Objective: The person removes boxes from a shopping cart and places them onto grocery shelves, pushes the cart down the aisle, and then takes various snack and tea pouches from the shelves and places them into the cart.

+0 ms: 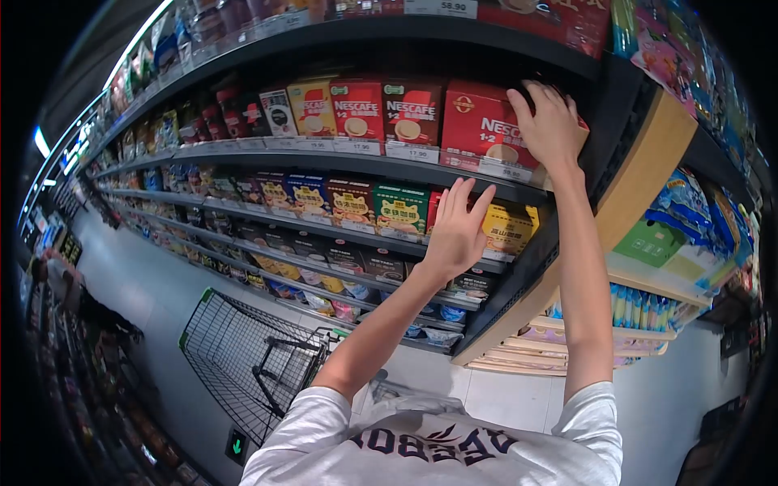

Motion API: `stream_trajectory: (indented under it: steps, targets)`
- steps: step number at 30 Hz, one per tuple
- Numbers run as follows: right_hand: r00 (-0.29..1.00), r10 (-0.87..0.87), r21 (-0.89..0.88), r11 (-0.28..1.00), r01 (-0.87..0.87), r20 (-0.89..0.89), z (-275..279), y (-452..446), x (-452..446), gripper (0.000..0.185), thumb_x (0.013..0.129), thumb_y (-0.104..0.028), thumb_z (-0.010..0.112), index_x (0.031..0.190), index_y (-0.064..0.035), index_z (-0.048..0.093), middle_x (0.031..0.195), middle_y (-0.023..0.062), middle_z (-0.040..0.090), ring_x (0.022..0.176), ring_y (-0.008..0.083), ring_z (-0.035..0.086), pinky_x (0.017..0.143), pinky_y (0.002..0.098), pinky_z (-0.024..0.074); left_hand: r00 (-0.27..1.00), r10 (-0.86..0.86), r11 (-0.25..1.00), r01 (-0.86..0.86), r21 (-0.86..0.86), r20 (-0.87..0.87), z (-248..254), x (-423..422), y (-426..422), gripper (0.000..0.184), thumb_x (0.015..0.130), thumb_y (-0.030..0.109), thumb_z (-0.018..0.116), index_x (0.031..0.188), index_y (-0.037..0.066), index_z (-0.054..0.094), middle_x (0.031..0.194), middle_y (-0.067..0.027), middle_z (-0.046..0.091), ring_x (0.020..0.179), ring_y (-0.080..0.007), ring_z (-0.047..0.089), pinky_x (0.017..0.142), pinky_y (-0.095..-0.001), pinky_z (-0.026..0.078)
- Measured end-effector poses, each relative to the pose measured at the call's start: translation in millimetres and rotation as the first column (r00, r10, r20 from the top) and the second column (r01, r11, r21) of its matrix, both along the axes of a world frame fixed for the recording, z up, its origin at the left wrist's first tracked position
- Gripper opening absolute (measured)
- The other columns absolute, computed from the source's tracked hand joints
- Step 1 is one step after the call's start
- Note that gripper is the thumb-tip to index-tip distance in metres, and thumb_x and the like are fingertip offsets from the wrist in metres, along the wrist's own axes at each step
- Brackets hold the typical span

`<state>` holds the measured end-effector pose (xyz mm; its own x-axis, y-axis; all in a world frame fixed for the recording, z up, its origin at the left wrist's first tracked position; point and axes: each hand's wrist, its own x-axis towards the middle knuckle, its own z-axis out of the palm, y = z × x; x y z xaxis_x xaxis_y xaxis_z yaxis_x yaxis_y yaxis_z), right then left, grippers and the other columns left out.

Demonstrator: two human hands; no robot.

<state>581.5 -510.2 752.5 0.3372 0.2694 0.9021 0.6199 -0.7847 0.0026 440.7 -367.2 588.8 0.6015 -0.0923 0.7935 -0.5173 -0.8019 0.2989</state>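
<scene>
My right hand (551, 125) is raised to a large red Nescafe coffee box (478, 121) at the right end of a shelf. Its fingers are apart and reach over the box's upper right part, covering some of the lettering; the far fingertips are in shadow. Lower down, my left hand (458, 235) is open with fingers spread, in front of the shelf below. Behind it stand a green coffee box (399, 209) and a yellow coffee box (509, 230), with a red box partly hidden by the fingers. I see nothing held in the left hand.
Smaller Nescafe boxes (356, 111) stand left of the large one, above price tags (413, 152). A wire shopping cart (243, 356) is on the floor at lower left. A wooden shelf post (640, 162) rises at right, beside bagged goods (689, 211). Another person (89, 304) is at far left.
</scene>
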Motion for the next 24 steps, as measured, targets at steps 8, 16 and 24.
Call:
stream_trajectory:
  steps: [8,16,24]
  targets:
    - [0.973,-0.099,-0.191,0.98,0.058,-0.21,-2.1,2.7,-23.4,0.072,0.099,-0.055,0.056,0.143,0.002,0.053,0.151,0.0205,0.052,0.147,0.0344,0.041,0.123,0.0571,0.0205,0.803,0.491,0.824,-0.554,-0.119,-0.337,-167.4,-171.8,80.2,0.073,0.077,0.005,0.072,0.146,0.004,0.048,0.14,-0.0292,0.047,0.134,-0.0487,0.044,0.113,-0.053,0.037]
    - [0.586,0.768,0.4,0.637,-0.659,-0.257,-142.9,92.2,-116.1,0.043,0.091,-0.013,0.075,0.129,-0.0015,0.059,0.132,0.0179,0.061,0.122,0.0343,0.058,0.104,0.0432,0.0454,0.104,0.645,0.33,-0.931,0.154,-0.757,-264.5,-443.2,53.1,0.047,0.096,0.026,0.066,0.135,0.003,0.057,0.129,-0.0222,0.057,0.12,-0.0418,0.054,0.103,-0.0511,0.044]
    - [-0.098,0.478,0.368,0.514,-0.775,-0.873,-443.2,188.2,-251.3,0.074,0.094,-0.034,0.071,0.147,0.0079,0.041,0.142,0.0323,0.049,0.137,0.047,0.045,0.115,0.0473,0.0369,-0.343,0.729,-0.244,-0.939,0.244,-0.592,-287.4,-553.9,22.1,0.051,0.098,0.025,0.063,0.141,0.002,0.05,0.142,-0.0271,0.048,0.135,-0.0454,0.044,0.114,-0.0528,0.035]
